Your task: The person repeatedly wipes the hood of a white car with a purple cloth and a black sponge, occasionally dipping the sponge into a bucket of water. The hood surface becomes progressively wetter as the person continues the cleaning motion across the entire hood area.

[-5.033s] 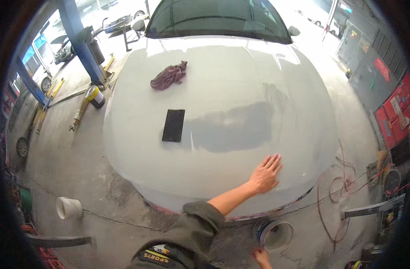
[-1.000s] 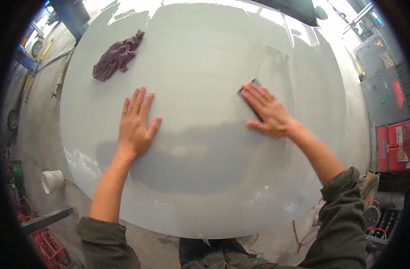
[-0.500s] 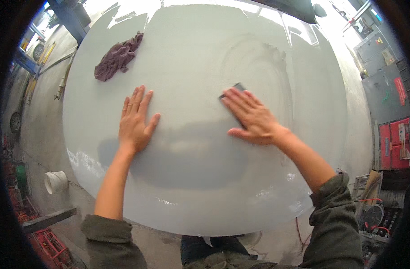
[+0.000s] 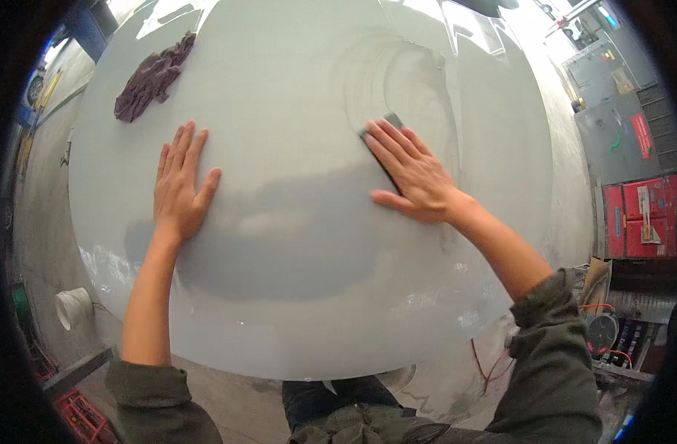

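Observation:
A broad, glossy, light grey car hood (image 4: 279,140) fills the middle of the view. My left hand (image 4: 181,183) rests flat on its left part, fingers stretched out and the thumb apart, with nothing held. On the right part, my right hand (image 4: 416,172) presses a dark, flat sanding pad (image 4: 392,120) against the hood. Most of the pad is hidden under the palm and fingers; dark edges show past the fingertips and along the thumb side. Curved wet smears run over the surface beyond this hand. A crumpled purple-brown cloth (image 4: 152,80) lies at the far left of the hood.
A white bucket (image 4: 73,308) stands on the floor at left. Red equipment (image 4: 83,418) sits at lower left beside a metal bar. Along the right are grey cabinets (image 4: 612,140), a red tool cabinet (image 4: 642,216) and a round gauge-like device (image 4: 601,331) with red cables.
The view has swung, so the hood, cloth and left hand appear further left. My right hand has slid to the right across the hood with the pad. My left hand keeps its place there.

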